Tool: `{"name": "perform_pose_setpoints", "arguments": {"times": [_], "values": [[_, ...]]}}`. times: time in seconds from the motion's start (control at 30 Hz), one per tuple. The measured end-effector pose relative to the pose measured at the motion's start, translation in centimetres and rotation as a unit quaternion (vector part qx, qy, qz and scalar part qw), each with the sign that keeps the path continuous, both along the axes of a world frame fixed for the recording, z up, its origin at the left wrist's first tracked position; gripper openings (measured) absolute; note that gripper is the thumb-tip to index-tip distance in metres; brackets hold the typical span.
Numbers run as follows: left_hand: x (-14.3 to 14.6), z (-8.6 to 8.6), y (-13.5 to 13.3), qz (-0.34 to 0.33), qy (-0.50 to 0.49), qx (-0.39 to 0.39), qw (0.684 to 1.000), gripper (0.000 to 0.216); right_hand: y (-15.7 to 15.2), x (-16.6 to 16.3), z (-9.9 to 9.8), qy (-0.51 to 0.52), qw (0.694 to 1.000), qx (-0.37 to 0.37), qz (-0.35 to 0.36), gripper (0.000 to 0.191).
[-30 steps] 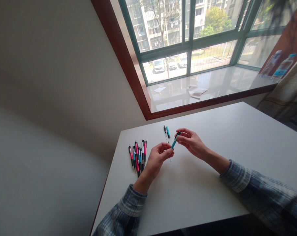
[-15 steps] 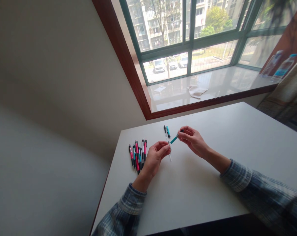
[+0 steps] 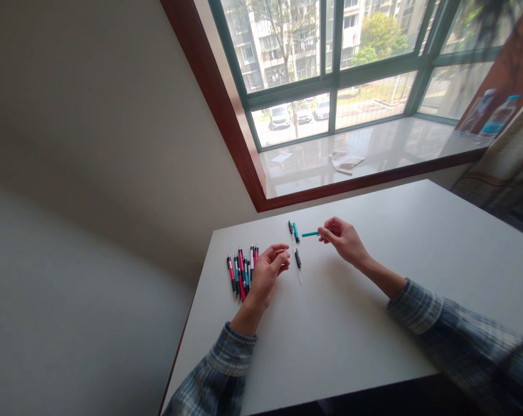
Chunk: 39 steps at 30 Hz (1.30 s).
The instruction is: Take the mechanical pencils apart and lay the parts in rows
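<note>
My right hand (image 3: 342, 238) pinches one end of a teal pen barrel (image 3: 310, 234), which points left, low over the white table (image 3: 352, 323). My left hand (image 3: 269, 270) hovers with curled, slightly parted fingers and holds nothing. Just right of it lie a black pen part (image 3: 297, 258) and a thin refill (image 3: 299, 276). Two more short pen parts, one black (image 3: 290, 227) and one teal (image 3: 296, 231), lie farther back. A bunch of several pink, teal and black pens (image 3: 243, 270) lies to the left of my left hand.
A glossy window sill (image 3: 374, 153) behind the table carries a cloth (image 3: 345, 162), a paper slip (image 3: 281, 156) and two bottles (image 3: 489, 115) at the far right. A blank wall stands to the left. The table's left edge (image 3: 192, 323) runs close to my left forearm.
My hands have pulled apart. The right hand carried the teal barrel back and to the right, turning it level. The left hand let go of the black part onto the table and drew left.
</note>
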<state>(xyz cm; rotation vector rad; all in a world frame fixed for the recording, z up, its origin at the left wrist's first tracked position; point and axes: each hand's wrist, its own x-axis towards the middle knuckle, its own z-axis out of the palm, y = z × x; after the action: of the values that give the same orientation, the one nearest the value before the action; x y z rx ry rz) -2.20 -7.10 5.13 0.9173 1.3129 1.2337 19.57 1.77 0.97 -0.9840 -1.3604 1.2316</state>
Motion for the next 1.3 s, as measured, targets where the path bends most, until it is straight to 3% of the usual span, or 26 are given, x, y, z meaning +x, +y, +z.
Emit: {"name": "perform_pose_setpoints", "arguments": {"times": [0.17, 0.33, 0.5, 0.7, 0.97, 1.3], "values": [[-0.1, -0.1, -0.2, 0.002, 0.007, 0.000, 1.000, 0.029, 0.2, 0.3, -0.3, 0.042, 0.994, -0.093, 0.031, 0.041], [-0.1, -0.4, -0.3, -0.001, 0.022, 0.004, 1.000, 0.029, 0.1, 0.5, -0.4, 0.142, 0.965, -0.217, 0.046, 0.032], [-0.2, -0.6, -0.3, -0.005, 0.024, 0.002, 1.000, 0.028, -0.2, 0.5, 0.0, 0.164, 0.957, -0.223, 0.091, 0.032], [0.0, -1.0, -0.2, -0.007, 0.021, 0.002, 1.000, 0.029, -1.2, 0.3, 0.5, 0.224, 0.921, -0.289, 0.136, 0.035], [-0.2, -1.5, 0.1, -0.022, 0.058, 0.031, 0.998, 0.031, -1.1, 0.2, -0.2, 0.172, 0.936, -0.249, 0.183, 0.039], [0.0, -1.3, 0.4, -0.025, 0.072, 0.038, 0.996, 0.030, -0.3, -0.1, -1.0, -0.059, 0.986, -0.108, 0.116, 0.040]]}}
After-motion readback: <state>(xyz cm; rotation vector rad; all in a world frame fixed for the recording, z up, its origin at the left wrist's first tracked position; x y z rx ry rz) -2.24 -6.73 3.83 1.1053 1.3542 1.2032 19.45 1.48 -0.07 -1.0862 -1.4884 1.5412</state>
